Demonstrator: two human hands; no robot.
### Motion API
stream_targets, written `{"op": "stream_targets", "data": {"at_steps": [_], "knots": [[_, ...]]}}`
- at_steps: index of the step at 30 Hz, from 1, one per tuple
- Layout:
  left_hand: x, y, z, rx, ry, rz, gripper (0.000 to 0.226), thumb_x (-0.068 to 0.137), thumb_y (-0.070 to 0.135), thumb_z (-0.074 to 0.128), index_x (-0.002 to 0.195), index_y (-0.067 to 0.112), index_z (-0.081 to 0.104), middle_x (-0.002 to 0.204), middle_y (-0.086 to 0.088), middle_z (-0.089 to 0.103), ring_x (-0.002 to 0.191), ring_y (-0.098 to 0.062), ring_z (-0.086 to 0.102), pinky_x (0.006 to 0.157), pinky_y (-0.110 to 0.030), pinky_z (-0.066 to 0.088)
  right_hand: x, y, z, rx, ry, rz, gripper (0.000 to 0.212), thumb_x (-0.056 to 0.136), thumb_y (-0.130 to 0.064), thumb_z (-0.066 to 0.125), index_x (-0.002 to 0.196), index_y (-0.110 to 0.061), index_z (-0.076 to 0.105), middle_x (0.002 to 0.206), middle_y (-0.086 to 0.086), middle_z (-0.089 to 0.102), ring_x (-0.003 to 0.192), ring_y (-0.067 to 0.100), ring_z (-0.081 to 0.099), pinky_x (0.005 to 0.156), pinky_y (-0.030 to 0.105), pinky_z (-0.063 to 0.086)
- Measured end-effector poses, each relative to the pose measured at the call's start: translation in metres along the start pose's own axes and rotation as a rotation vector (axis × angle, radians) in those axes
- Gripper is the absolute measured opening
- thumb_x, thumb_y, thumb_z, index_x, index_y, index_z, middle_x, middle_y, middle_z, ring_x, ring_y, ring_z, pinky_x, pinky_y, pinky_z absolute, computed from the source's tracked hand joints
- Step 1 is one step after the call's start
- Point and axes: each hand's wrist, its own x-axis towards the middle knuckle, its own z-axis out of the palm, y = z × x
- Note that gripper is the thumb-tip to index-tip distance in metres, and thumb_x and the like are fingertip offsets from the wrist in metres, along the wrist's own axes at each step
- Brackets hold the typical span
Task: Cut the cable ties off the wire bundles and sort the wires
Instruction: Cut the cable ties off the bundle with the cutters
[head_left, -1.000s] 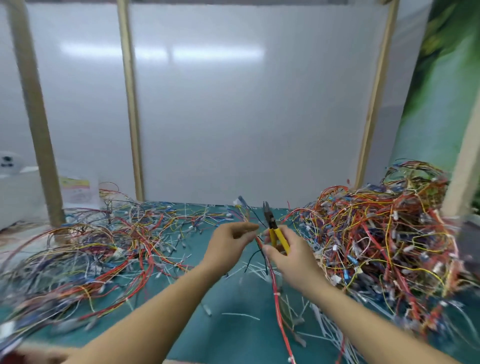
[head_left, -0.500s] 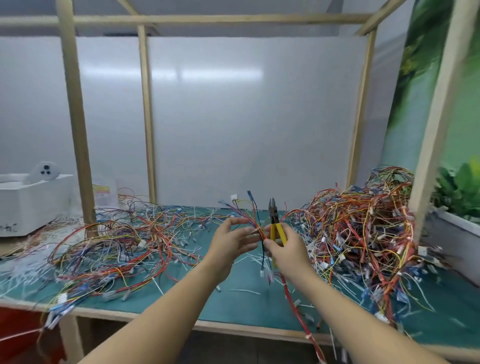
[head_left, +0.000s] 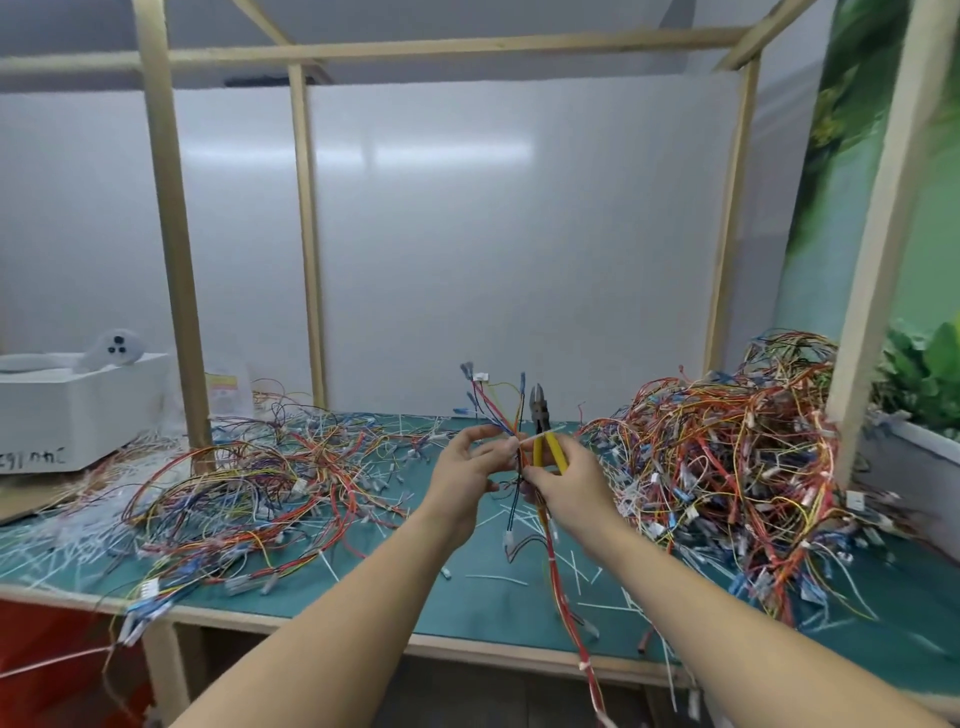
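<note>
A small wire bundle (head_left: 500, 410) of blue, red and yellow wires stands up between both hands above the green table mat (head_left: 493, 597). My left hand (head_left: 470, 465) pinches it at the white cable tie (head_left: 537, 438). My right hand (head_left: 563, 480) grips the yellow-handled cutters (head_left: 543, 423), jaws pointing up beside the wires, and also holds the bundle. Red wires (head_left: 563, 597) hang down from my hands past the table edge.
A large heap of bundled wires (head_left: 737, 478) lies at the right, a spread of loose wires (head_left: 260, 478) at the left. Cut white ties (head_left: 519, 579) litter the mat. Wooden frame posts (head_left: 176, 291) stand around; a white box (head_left: 67, 410) sits far left.
The view has tilted up and back, showing the frame's top and the table's front edge. Both hands stay together on the bundle, raised slightly; the white tie now sticks out between them.
</note>
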Motion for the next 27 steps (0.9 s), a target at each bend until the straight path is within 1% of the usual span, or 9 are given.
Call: {"op": "stream_targets", "data": {"at_steps": [4,6,8,12,14,16,20,24,27], "knots": [[0.005,-0.001,-0.003,0.024,0.034,-0.01,0.047,0.084,0.02,0.078,0.123,0.012,0.053,0.099,-0.001,0.078,0.091,-0.018,0.07,0.075,-0.035,0.043,0.002,0.003,0.002,-0.005,0.026,0.003,0.015,0.09,-0.013,0.067,0.093,-0.028,0.068,0.082,0.005,0.072,0.075,0.027,0.072,0.073,0.046,0.061],[0.009,-0.003,-0.004,0.031,0.071,-0.019,0.051,0.081,0.021,0.081,0.123,0.013,0.053,0.089,0.003,0.077,0.088,-0.016,0.071,0.073,-0.034,0.043,0.005,0.005,0.002,-0.022,0.074,-0.004,0.007,0.09,-0.02,0.069,0.092,-0.026,0.066,0.084,0.005,0.071,0.078,0.026,0.07,0.074,0.043,0.058],[0.014,-0.007,-0.006,0.059,0.099,-0.025,0.051,0.08,0.021,0.082,0.122,0.016,0.054,0.084,0.006,0.076,0.086,-0.012,0.069,0.068,-0.031,0.042,0.009,0.005,0.002,-0.011,0.11,-0.002,0.005,0.091,-0.022,0.069,0.092,-0.024,0.065,0.084,0.006,0.071,0.074,0.021,0.071,0.071,0.04,0.058],[0.017,-0.019,-0.01,0.091,0.073,-0.03,0.053,0.081,0.021,0.081,0.124,0.015,0.052,0.101,-0.003,0.072,0.092,-0.004,0.065,0.072,-0.021,0.042,0.013,0.009,0.007,0.113,0.083,0.029,0.006,0.094,-0.012,0.066,0.099,-0.015,0.066,0.086,0.006,0.07,0.067,0.014,0.071,0.071,0.037,0.062],[0.015,-0.027,-0.013,0.118,0.054,-0.042,0.054,0.082,0.021,0.08,0.126,0.015,0.051,0.102,-0.002,0.07,0.095,-0.005,0.064,0.073,-0.022,0.043,0.014,0.015,0.01,0.13,0.079,0.034,0.007,0.094,-0.009,0.066,0.099,-0.014,0.066,0.086,0.006,0.07,0.066,0.015,0.071,0.07,0.035,0.062],[0.015,-0.034,-0.017,0.149,0.045,-0.049,0.053,0.084,0.022,0.079,0.127,0.015,0.05,0.101,-0.001,0.07,0.095,-0.005,0.064,0.072,-0.025,0.044,0.014,0.025,0.012,0.144,0.079,0.046,0.007,0.093,-0.009,0.066,0.098,-0.014,0.066,0.085,0.006,0.07,0.067,0.017,0.071,0.071,0.039,0.063],[0.015,-0.048,-0.024,0.239,0.009,-0.048,0.052,0.085,0.024,0.077,0.128,0.013,0.051,0.106,-0.013,0.071,0.095,-0.012,0.067,0.069,-0.023,0.045,0.013,0.046,0.017,0.149,0.098,0.095,0.009,0.094,-0.007,0.065,0.096,-0.015,0.065,0.083,0.007,0.069,0.065,0.016,0.07,0.07,0.039,0.062],[0.017,-0.058,-0.028,0.262,-0.085,-0.071,0.048,0.085,0.029,0.077,0.125,0.027,0.052,0.099,0.002,0.077,0.102,-0.012,0.068,0.076,-0.024,0.044,0.015,0.064,0.021,0.062,0.157,0.112,0.011,0.095,-0.006,0.064,0.096,-0.017,0.065,0.085,0.007,0.07,0.067,0.013,0.071,0.063,0.025,0.06],[0.024,-0.063,-0.035,0.285,-0.133,-0.071,0.046,0.085,0.024,0.077,0.122,0.034,0.051,0.098,0.004,0.077,0.099,-0.013,0.07,0.079,-0.025,0.046,0.018,0.073,0.021,0.075,0.184,0.126,0.012,0.095,-0.004,0.063,0.095,-0.017,0.064,0.085,0.008,0.068,0.065,0.011,0.07,0.061,0.024,0.058]]}}
